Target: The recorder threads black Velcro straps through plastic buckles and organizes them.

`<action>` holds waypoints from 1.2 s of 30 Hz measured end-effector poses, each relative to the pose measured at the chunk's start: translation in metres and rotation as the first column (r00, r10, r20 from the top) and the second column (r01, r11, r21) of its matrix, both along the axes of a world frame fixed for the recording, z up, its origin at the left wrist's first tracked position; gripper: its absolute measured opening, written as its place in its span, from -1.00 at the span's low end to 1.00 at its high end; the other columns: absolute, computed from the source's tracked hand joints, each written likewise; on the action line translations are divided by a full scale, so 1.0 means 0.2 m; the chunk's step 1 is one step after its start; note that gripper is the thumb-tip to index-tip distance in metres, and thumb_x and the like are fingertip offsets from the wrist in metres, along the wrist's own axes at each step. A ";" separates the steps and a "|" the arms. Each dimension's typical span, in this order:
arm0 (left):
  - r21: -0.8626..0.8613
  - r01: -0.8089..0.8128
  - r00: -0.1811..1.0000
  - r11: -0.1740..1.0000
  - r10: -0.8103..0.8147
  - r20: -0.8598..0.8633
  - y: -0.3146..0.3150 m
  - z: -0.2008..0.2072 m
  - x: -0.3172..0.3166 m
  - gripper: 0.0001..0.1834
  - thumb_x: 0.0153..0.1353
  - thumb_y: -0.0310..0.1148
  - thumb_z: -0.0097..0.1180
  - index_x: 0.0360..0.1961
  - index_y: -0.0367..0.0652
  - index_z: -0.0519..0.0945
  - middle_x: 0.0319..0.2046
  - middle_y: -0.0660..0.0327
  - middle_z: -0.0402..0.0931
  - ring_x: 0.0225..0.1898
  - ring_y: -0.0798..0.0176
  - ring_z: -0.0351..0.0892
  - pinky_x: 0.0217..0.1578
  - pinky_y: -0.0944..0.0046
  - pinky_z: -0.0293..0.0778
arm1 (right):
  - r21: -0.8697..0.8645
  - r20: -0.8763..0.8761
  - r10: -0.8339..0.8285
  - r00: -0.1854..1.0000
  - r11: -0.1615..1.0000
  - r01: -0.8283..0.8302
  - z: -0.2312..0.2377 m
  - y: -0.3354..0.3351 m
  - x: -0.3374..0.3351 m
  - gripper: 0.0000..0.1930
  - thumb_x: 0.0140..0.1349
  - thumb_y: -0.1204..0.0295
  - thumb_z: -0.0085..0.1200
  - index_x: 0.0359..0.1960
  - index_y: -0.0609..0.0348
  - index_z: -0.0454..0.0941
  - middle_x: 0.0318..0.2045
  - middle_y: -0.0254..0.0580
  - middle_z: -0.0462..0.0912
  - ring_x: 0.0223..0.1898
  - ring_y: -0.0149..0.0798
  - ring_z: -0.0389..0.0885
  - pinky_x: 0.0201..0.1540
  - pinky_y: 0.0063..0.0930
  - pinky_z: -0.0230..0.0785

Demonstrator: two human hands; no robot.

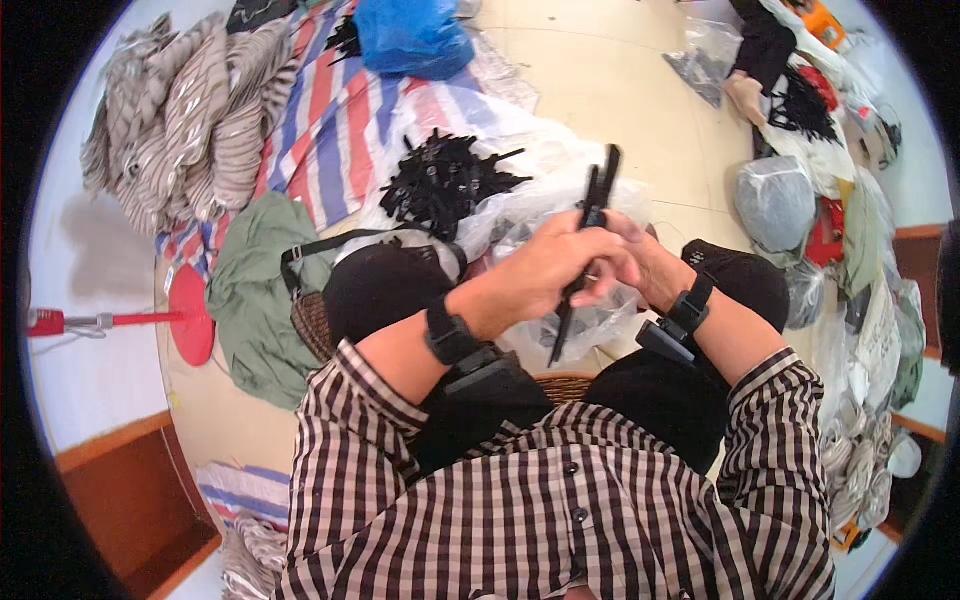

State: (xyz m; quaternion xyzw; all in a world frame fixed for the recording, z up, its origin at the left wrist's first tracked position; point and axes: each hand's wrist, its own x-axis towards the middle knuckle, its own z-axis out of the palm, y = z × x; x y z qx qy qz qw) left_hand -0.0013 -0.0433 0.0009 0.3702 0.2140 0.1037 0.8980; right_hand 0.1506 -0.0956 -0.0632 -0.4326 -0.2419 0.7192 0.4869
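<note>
In front of my lap, my left hand (545, 268) and my right hand (655, 262) come together, their fingers closed around a narrow black strap (564, 335). The strap runs slantwise through the hands; stiff black ends stick up above the fingers and one end hangs below. Its middle, and any fastener there, is hidden by the fingers. Just beyond my left hand a heap of similar black strips (445, 185) lies on clear plastic sheeting (560, 150). Each wrist wears a black band with a small box.
Striped grey-brown fabric bundles (190, 120) are piled at far left, near a red-white-blue sheet (345, 150) and a blue bag (415, 38). Green cloth (262, 295) lies beside my left knee, a red round base (192, 315) beyond it. Plastic-wrapped bundles (775, 205) line the right.
</note>
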 end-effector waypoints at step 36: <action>-0.018 -0.109 0.988 0.994 0.107 -0.114 0.10 0.04 0.00 -0.92 0.07 -0.45 0.06 -0.45 -0.24 0.47 -0.71 0.20 0.44 -0.87 0.59 0.05 -0.86 0.54 -0.06 | 0.308 -0.003 0.031 1.000 0.951 -0.028 0.41 -0.02 0.20 -0.82 0.07 0.45 0.03 -0.31 0.28 0.51 -0.61 -0.37 0.43 -0.59 -0.54 0.32 -0.50 -0.70 0.19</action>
